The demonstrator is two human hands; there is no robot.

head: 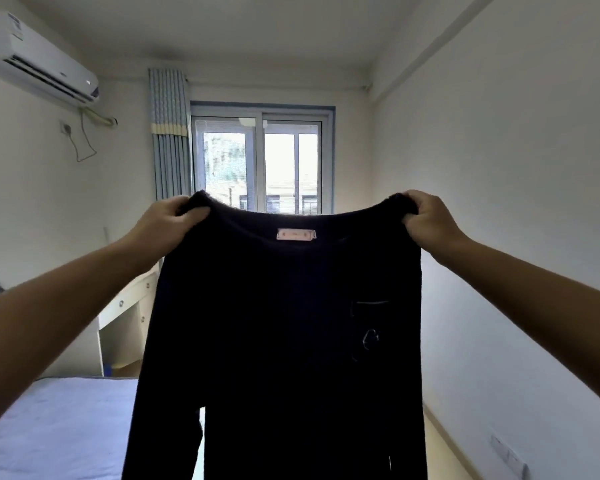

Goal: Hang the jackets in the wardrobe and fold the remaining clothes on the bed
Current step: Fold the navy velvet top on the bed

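Observation:
A dark navy long-sleeved top (284, 341) hangs spread out in front of me at chest height, with a pink label at the inside of its neckline and a small chest pocket on the right. My left hand (168, 223) grips its left shoulder, fingers curled over the fabric. My right hand (426, 218) grips the right shoulder the same way. The garment hangs straight down, one sleeve dangling at the lower left, above the bed (59, 427) with a light blue sheet.
A white desk with drawers (125, 317) stands beyond the bed on the left. A window (260, 164) with a blue striped curtain fills the far wall. An air conditioner (39, 60) is mounted high on the left wall. A strip of floor runs along the white right wall.

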